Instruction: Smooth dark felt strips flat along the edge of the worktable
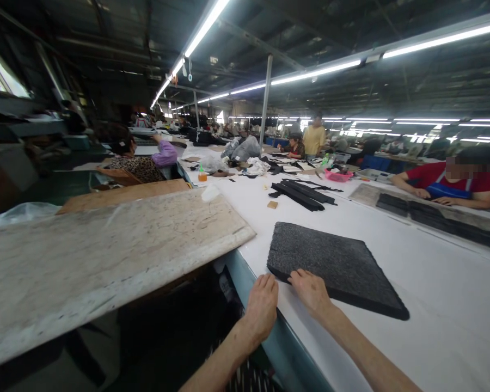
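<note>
On the white table lies a dark grey, felt-like slab (pixel 330 258), perhaps a stack of cloth pieces, with a thick black near edge. My right hand (pixel 311 293) is closed at the slab's near left edge, its bent fingertips pressed against it. Just left of that, my left hand (pixel 263 306) is curled over the table's near edge, close to the slab's corner but apart from it. Its fingertips are turned away, so what it holds, if anything, is hidden.
A worn pale board (pixel 118 234) stands to my left, across a dark gap. Black fabric strips (pixel 298 195) and a small tan block (pixel 273 204) lie beyond the slab. A pink basket (pixel 338 175) sits farther back. A co-worker in red (pixel 453 185) works at the right.
</note>
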`<action>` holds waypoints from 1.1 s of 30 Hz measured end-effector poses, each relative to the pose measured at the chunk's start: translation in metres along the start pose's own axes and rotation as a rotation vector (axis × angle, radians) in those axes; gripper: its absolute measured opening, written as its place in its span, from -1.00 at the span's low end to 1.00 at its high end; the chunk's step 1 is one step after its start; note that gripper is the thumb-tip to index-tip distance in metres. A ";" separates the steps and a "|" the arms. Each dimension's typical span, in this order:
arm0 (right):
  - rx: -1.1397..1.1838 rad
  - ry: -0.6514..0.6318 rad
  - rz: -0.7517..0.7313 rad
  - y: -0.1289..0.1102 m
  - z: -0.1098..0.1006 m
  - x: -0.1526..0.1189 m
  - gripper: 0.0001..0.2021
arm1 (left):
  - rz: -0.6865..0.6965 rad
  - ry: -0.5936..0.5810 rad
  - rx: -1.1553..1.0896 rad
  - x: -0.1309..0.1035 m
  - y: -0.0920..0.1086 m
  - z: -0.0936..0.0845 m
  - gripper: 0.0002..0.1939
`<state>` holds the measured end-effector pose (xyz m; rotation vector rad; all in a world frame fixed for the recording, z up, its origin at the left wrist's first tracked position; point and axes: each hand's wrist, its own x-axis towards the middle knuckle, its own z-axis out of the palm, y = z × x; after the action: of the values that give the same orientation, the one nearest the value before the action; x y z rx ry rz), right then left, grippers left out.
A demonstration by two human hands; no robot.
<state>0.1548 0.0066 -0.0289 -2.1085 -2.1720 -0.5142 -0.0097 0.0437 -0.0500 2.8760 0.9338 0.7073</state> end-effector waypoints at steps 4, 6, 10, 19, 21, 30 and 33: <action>-0.022 -0.021 0.030 -0.005 -0.005 -0.003 -0.85 | -0.034 -0.028 0.015 0.003 -0.008 0.004 -0.45; -0.024 -0.026 0.037 -0.008 -0.007 -0.004 -0.87 | -0.036 -0.043 0.010 0.006 -0.008 0.002 -0.44; 0.005 -0.021 0.041 -0.011 -0.007 -0.005 -0.90 | -0.022 -0.112 0.008 0.015 -0.008 -0.002 -0.47; -0.010 -0.095 0.134 -0.015 -0.004 0.003 -0.83 | -0.040 -0.197 0.052 0.025 -0.005 -0.006 -0.57; -0.017 -0.092 0.146 -0.016 -0.005 0.005 -0.79 | -0.045 -0.183 0.099 0.024 -0.002 -0.003 -0.62; 0.375 -0.042 0.410 -0.027 -0.008 0.025 -0.74 | -0.006 -0.168 0.293 0.027 -0.006 0.016 -0.63; 0.491 0.017 0.544 -0.004 -0.006 0.025 -0.78 | -0.025 -0.241 0.295 0.026 -0.007 0.011 -0.57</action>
<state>0.1485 0.0287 -0.0175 -2.2311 -1.4098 0.0470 0.0101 0.0653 -0.0502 3.0963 1.1182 0.2258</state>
